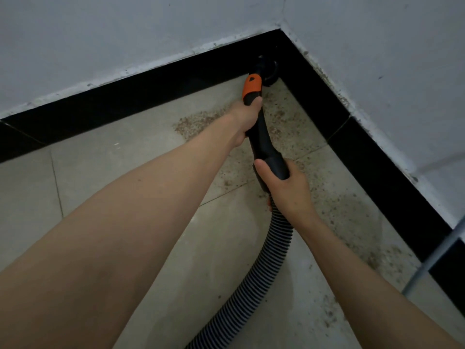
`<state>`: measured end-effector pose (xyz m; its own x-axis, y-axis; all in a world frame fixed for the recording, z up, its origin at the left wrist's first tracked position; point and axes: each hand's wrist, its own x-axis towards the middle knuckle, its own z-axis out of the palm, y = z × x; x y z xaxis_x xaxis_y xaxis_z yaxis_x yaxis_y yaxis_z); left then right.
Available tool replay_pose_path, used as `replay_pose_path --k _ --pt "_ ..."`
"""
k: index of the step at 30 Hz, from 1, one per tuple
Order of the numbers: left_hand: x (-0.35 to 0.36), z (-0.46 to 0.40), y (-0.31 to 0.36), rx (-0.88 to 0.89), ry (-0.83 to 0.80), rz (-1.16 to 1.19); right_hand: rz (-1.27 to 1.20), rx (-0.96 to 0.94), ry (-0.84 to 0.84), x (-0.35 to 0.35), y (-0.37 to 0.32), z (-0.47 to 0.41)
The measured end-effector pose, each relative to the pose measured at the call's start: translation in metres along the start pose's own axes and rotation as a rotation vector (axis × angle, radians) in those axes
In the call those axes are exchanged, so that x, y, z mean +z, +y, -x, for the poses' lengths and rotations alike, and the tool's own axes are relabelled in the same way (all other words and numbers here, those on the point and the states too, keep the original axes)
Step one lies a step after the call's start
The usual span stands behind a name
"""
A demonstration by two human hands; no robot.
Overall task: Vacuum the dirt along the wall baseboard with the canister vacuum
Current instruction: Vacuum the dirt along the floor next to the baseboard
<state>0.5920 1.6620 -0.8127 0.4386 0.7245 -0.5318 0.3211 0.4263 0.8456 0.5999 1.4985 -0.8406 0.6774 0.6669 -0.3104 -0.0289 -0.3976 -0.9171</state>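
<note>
A black vacuum wand [263, 137] with an orange collar [252, 88] points into the room corner. Its round black brush head [268, 69] sits against the black baseboard [156, 93] where the two walls meet. My left hand [245, 118] grips the wand just below the orange collar. My right hand [281, 185] grips the wand's lower end where the ribbed black hose [261, 270] joins it. Brown dirt [198, 122] lies scattered on the tiles near the left baseboard and along the right baseboard [377, 144]. The canister is out of view.
White walls [125, 34] rise above both baseboards. The floor is pale grey tile [113, 167] with grout lines. The hose trails back toward the bottom edge. A grey metal bar [432, 260] crosses the lower right corner.
</note>
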Motion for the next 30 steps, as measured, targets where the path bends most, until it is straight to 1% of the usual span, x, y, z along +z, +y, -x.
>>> replay_pose_path --k 7,13,17,21,30 --pt "-0.001 0.001 0.01 0.022 0.0 0.003 -0.088 0.051 -0.004 0.002 -0.016 0.002" --pt "-0.025 0.014 0.0 0.023 -0.014 0.018 -0.076 0.04 -0.108 0.005 -0.016 0.021" --pt "-0.05 0.027 -0.012 -0.022 0.049 0.08 -0.024 0.011 -0.194 0.012 -0.008 0.039" --pt "-0.08 0.042 -0.028 -0.05 0.054 0.11 0.032 -0.026 -0.275 0.02 -0.003 0.054" --pt "-0.15 0.087 -0.058 -0.136 0.22 0.189 0.172 -0.043 -0.484 0.051 -0.01 0.088"
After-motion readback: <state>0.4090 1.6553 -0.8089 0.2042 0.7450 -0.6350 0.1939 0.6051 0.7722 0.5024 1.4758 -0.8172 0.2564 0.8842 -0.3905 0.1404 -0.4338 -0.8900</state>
